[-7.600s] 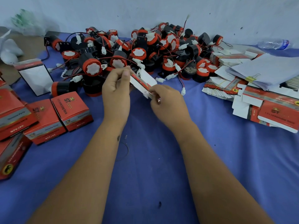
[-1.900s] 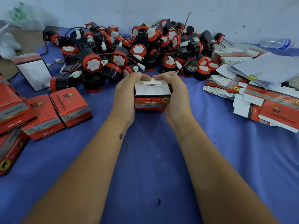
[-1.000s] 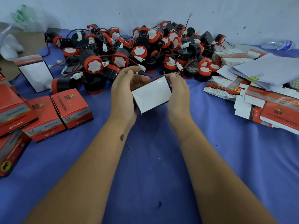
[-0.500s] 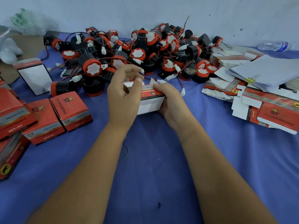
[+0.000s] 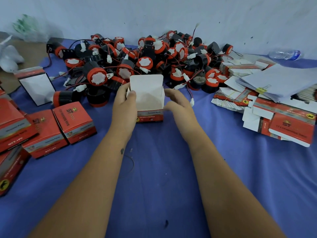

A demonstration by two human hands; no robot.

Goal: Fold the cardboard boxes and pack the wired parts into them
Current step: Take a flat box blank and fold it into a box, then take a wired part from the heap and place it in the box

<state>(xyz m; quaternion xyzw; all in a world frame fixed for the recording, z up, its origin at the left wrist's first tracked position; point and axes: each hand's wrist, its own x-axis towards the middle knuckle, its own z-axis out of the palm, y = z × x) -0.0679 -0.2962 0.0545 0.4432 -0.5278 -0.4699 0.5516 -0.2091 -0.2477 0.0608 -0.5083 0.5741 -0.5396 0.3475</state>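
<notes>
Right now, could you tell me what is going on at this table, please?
A person is packing wired parts into small cardboard boxes. An open box stands upright on the blue cloth, its lid flap up and nothing visible inside. The left hand holds its left side, thumb on the rim; the right hand is open beside its right wall. The pile of red-and-black wired parts lies just behind, closed boxes on the left, flat unfolded boxes on the right.

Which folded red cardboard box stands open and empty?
The red-and-white cardboard box between both hands, lid flap raised, white inside showing; the red boxes at left are closed.
</notes>
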